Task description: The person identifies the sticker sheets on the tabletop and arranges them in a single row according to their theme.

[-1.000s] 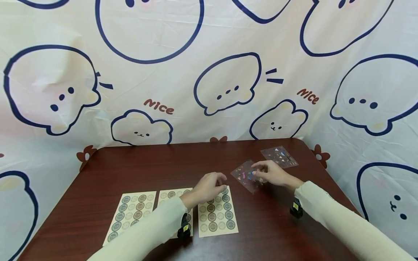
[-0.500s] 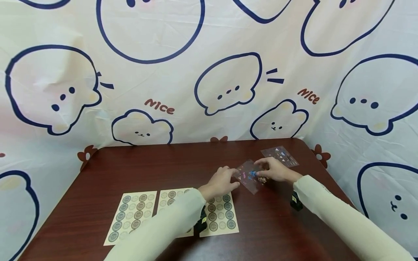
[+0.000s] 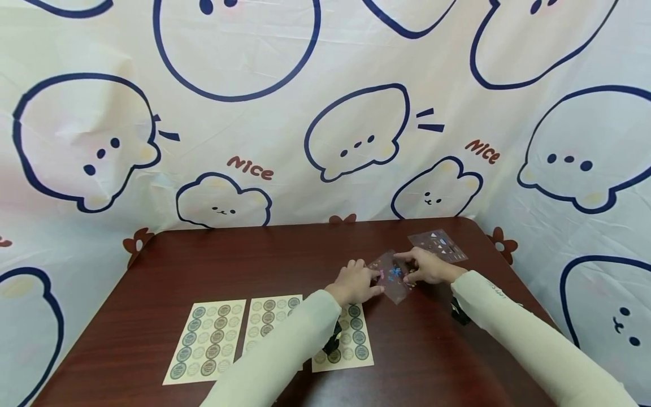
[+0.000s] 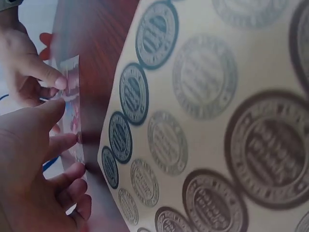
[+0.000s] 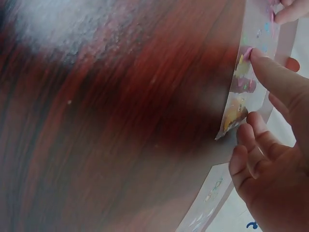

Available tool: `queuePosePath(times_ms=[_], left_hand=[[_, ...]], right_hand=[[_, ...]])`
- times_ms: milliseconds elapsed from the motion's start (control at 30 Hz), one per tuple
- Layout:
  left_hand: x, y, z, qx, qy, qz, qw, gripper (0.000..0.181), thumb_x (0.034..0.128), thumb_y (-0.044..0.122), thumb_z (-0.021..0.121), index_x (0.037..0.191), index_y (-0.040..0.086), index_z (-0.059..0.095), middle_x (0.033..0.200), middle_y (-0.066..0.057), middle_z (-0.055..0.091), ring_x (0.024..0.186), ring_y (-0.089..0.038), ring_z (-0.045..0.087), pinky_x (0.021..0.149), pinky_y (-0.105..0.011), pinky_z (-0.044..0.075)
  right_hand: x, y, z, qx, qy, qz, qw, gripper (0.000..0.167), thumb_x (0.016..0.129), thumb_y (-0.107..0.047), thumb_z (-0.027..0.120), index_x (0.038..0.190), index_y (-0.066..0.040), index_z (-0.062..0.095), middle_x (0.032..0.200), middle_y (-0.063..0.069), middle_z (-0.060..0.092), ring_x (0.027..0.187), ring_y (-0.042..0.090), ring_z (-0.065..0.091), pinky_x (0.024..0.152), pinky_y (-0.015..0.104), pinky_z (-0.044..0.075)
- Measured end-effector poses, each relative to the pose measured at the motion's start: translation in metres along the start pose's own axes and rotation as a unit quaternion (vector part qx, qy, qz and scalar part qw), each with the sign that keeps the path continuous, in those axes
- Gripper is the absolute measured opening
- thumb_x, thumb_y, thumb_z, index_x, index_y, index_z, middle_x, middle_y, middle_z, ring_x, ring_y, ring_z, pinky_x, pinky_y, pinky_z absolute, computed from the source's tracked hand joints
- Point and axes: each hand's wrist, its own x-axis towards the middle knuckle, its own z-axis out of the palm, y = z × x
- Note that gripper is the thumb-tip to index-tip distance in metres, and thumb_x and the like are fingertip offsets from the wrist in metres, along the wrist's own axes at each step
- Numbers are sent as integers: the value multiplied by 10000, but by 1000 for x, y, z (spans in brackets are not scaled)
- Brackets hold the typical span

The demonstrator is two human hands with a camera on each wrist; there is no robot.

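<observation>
A transparent sticker sheet (image 3: 395, 289) with small blue, pink and gold pieces lies on the table between both hands. My left hand (image 3: 353, 284) reaches to its left side, the fingertips touching or just over the sheet. On the opposite side, my right hand (image 3: 429, 267) rests its spread forefinger and thumb on the sheet. In the right wrist view, the thumb (image 5: 270, 70) lies on the decorated surface while the other fingers bend loosely by the edge. The left wrist view shows both hands meeting over the sheet (image 4: 73, 104), which is seen nearly edge-on.
A second transparent sticker sheet (image 3: 441, 245) lies behind the right hand. Several cream sheets of round stickers, including one at left (image 3: 203, 342), lie in a row, partly covered by the left arm. The dark wooden table (image 3: 244, 257) meets a printed cloth backdrop (image 3: 285, 135).
My left hand has moved right from above the cream sheets to the transparent sheet. My right hand has shifted slightly, its forefinger and thumb now wider apart. The sheet stays nearly in place.
</observation>
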Motion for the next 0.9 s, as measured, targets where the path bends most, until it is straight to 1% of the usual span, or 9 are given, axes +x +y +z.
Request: queuePosePath(times_ms=[133,233,333,433,533,600,700,800,900], left_hand=[[5,-7,1,215,106,-268,9994,523,1011,519,540,1484,297,524,1396,-108,509,1207,-260,459,1020,-436,428],[6,-15,0,237,209,-460,9984,581,979,541,587,1500,300,502,1385,-108,497,1227,-268,456,1031,-438,424],[6,-22,1,120,283,-505,9983,650,935,544,656,1512,296,487,1359,-102,488,1193,-259,453,1011,-425,432],[6,-27,2,-127,270,-448,9986,697,910,526,702,1522,284,473,1391,-104,471,1208,-264,450,1031,-431,437],[6,-32,0,-590,240,-331,9974,707,899,477,738,1518,250,483,1453,-106,449,1243,-280,444,1050,-447,437],[7,-35,-2,-929,220,-257,9951,700,894,426,761,1512,232,493,1492,-102,430,1256,-289,435,1055,-456,429],[7,-40,-3,-1421,120,-153,9897,693,880,341,795,1499,211,512,1526,-103,407,1250,-302,423,1049,-479,408],[8,-44,-2,-1692,43,-111,9855,693,868,291,811,1490,197,522,1535,-112,393,1248,-312,410,1056,-500,380],[8,-43,-1,-1797,70,-95,9836,694,865,280,816,1489,191,523,1518,-114,401,1233,-306,405,1052,-489,371]], right_hand=[[-2,-7,1,-266,10,22,9996,554,906,-180,765,1404,-16,586,1171,194,574,927,252,499,782,327,442],[-2,-12,2,-383,15,102,9992,501,914,-219,759,1366,-44,633,1197,190,572,946,248,502,810,344,454],[0,-13,5,-376,-12,158,9992,481,917,-209,756,1358,-57,643,1200,175,574,950,236,503,818,345,460],[1,-12,7,-329,-1,201,9993,494,911,-191,761,1369,-57,633,1201,162,564,949,224,494,809,332,447],[2,-11,7,-239,22,145,9996,522,908,-176,764,1386,-34,610,1191,179,548,923,229,489,779,326,439],[3,-10,7,-108,37,136,9998,541,905,-172,767,1397,-26,597,1188,189,530,913,234,480,768,322,431],[4,-10,7,97,-22,131,9999,576,893,-182,782,1407,-15,582,1176,202,500,922,243,457,762,320,414],[4,-9,9,178,-91,129,9997,617,874,-196,803,1415,-12,572,1149,189,486,940,238,436,765,314,398],[3,-7,10,109,-43,37,9999,648,851,-196,824,1413,-2,569,1109,170,496,932,236,432,757,311,392]])
